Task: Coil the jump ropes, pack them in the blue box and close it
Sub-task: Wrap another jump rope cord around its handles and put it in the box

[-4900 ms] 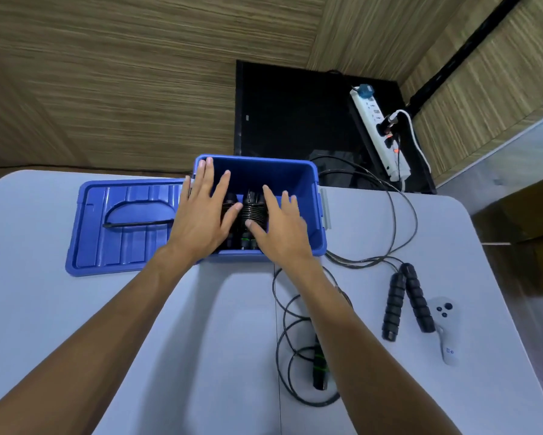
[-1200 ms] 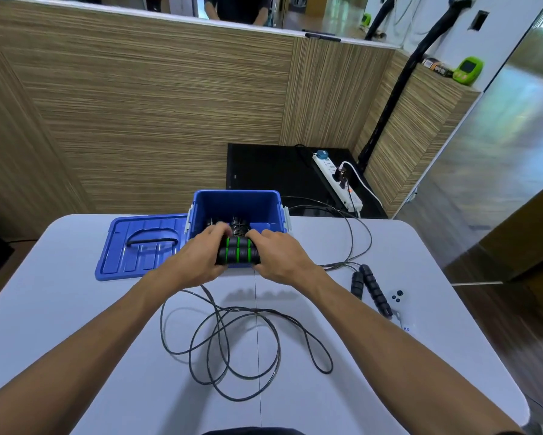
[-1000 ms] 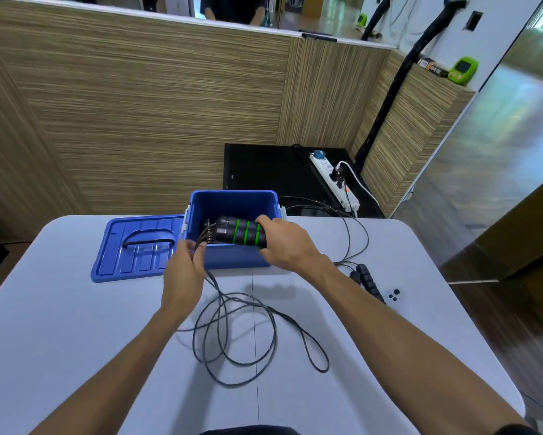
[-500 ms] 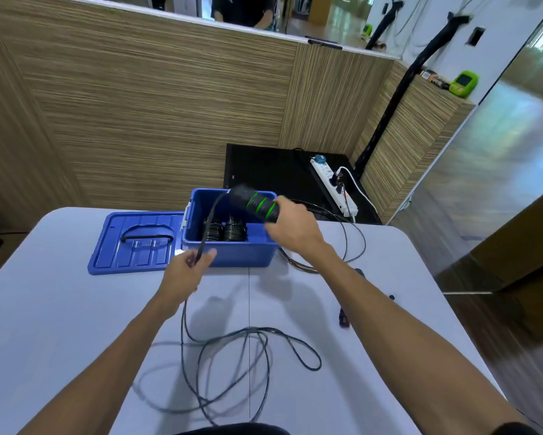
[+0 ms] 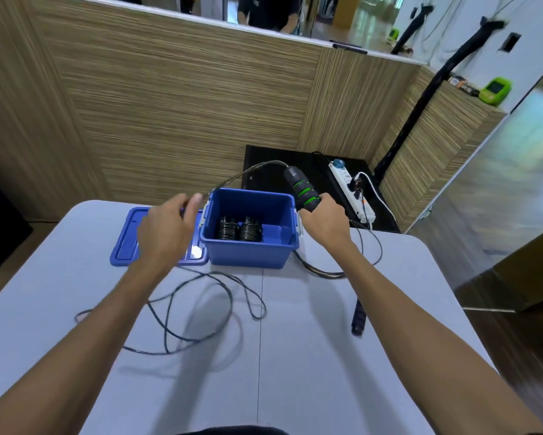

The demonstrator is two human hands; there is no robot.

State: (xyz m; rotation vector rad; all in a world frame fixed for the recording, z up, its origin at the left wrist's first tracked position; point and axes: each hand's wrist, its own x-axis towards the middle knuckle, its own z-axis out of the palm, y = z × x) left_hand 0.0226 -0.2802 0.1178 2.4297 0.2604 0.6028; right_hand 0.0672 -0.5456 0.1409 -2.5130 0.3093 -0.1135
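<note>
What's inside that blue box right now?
Two black coiled bundles sit side by side on the floor of the blue box, toward its left. The near wall hides the front strip of the floor, so anything there cannot be seen.

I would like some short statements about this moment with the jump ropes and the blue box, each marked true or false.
1. The blue box is closed. False: it is open, and its lid lies flat on the table to its left.
2. The right hand holds green-banded handles above the box's right edge. True.
3. The box holds nothing. False: two coiled black ropes lie inside.
4. The left hand pinches the cord that runs to the raised handles. True.
5. No cord lies on the table. False: loose cord loops lie in front of the box.
</note>
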